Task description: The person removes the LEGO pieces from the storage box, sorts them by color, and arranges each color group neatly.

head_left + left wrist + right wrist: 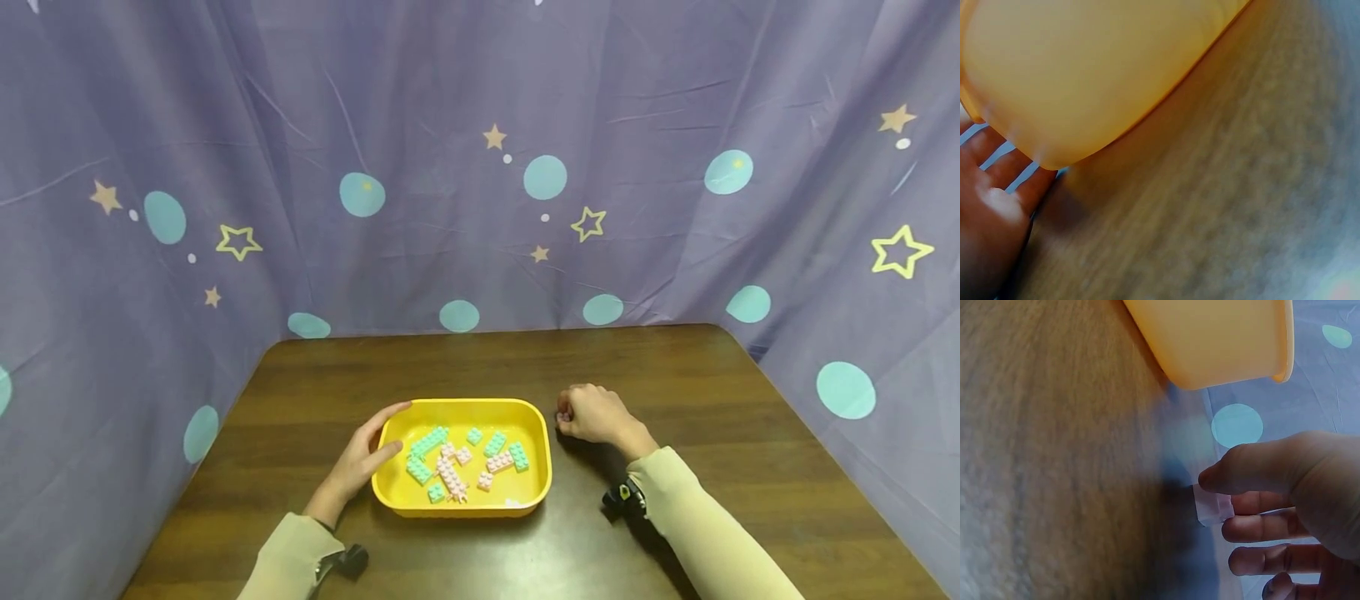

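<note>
Could slip free: small pink brick (pixel 1213 506) pinched only at its edge between thumb and forefinger of the right hand (pixel 594 412), most of it jutting past the fingertips toward the desk (pixel 675 375). Could drop or roll off toward the desk's right edge if the pinch loosens. Held just right of the yellow tray (pixel 536 412), near the desk's middle, low over the wood, apart from the tray wall. Could also nudge the tray: left hand (pixel 360 462) resting open, fingers straight along the tray's left rim. Loose pink and green bricks (pixel 457 462) lying inside.
</note>
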A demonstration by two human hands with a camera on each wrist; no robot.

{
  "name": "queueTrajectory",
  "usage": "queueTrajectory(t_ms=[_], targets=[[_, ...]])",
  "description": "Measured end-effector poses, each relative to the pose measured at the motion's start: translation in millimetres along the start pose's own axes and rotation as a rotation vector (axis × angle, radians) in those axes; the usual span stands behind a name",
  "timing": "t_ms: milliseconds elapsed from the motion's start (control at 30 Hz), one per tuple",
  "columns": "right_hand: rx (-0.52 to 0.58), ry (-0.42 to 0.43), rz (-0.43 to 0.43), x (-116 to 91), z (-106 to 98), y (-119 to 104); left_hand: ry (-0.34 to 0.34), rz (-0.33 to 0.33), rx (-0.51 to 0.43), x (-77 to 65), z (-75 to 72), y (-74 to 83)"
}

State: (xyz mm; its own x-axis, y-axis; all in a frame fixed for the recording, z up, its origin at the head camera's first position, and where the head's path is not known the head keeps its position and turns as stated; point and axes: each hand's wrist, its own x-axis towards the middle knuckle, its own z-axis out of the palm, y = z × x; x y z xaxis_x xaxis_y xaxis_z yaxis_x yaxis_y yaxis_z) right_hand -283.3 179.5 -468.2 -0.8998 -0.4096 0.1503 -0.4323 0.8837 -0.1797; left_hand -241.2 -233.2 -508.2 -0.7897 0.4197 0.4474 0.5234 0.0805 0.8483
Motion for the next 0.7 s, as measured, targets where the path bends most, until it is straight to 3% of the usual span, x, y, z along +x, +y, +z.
queueTrajectory(t_ms=[500,700], targets=[[0.019,-0.036,0.004,-1.1,1.4,1.5,-0.012,-0.009,-0.033,-4.0,0.8,-4.0],[0.044,-0.029,-0.003,1.7,-11.3,2.6,-0.017,-0.005,-0.027,0.8,-1.6,-2.8]])
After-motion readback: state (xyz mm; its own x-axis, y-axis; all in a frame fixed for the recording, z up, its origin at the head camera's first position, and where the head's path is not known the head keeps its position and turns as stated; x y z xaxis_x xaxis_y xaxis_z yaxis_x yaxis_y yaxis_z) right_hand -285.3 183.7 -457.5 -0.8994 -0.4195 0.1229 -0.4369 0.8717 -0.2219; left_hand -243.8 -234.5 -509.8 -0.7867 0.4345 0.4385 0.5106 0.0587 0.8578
